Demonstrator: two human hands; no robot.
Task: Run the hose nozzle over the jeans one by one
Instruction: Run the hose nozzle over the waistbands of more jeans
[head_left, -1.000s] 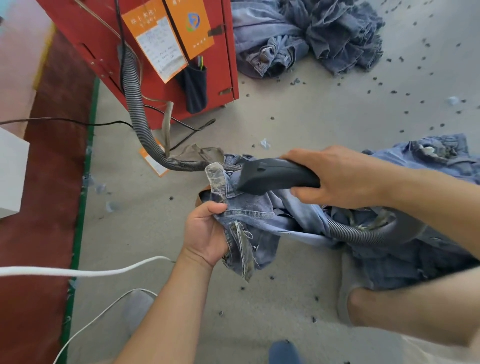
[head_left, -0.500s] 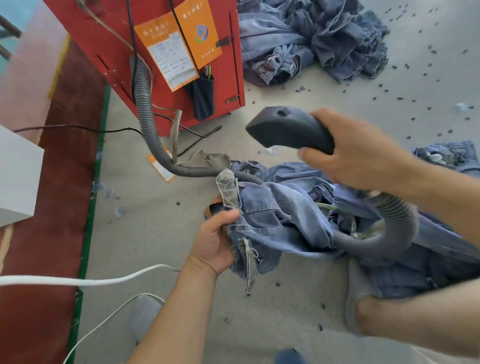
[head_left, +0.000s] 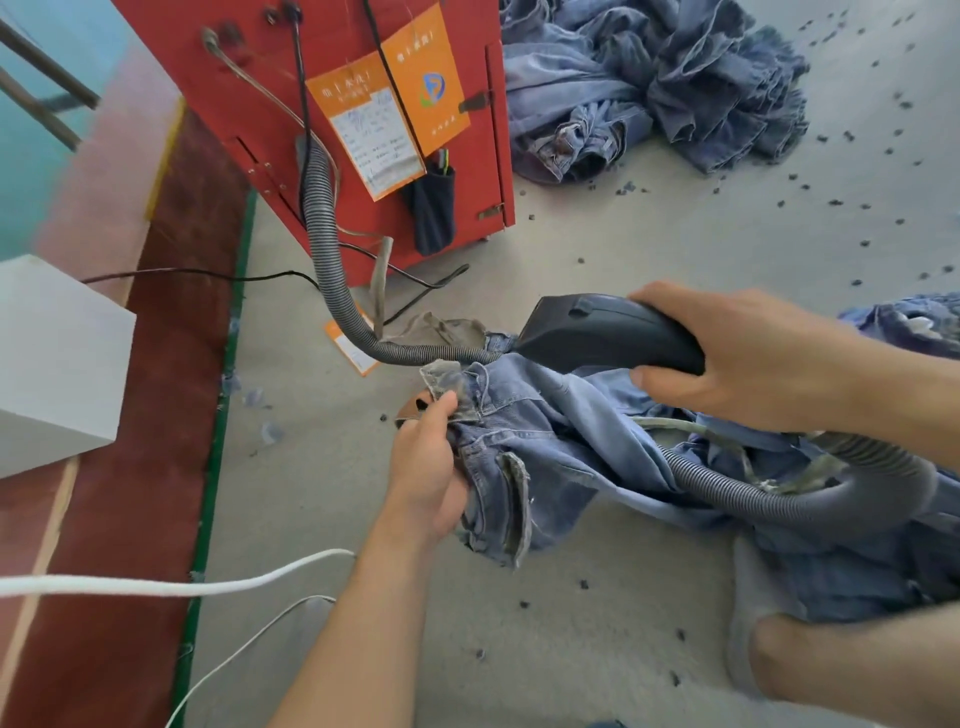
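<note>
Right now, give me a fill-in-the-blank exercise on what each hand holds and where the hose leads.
1. The right hand grips the dark plastic hose ____.
2. The left hand pinches the waistband of the blue denim ____.
3. The grey ribbed hose runs up to the ____ metal cabinet.
4. A white cord lies on the grey ____.

Missing words: nozzle; jeans; red; floor

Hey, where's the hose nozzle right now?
In the head view, right of centre: the right hand grips the black hose nozzle, its mouth at the waistband edge of the jeans that the left hand holds, in front of the red cabinet.
</note>
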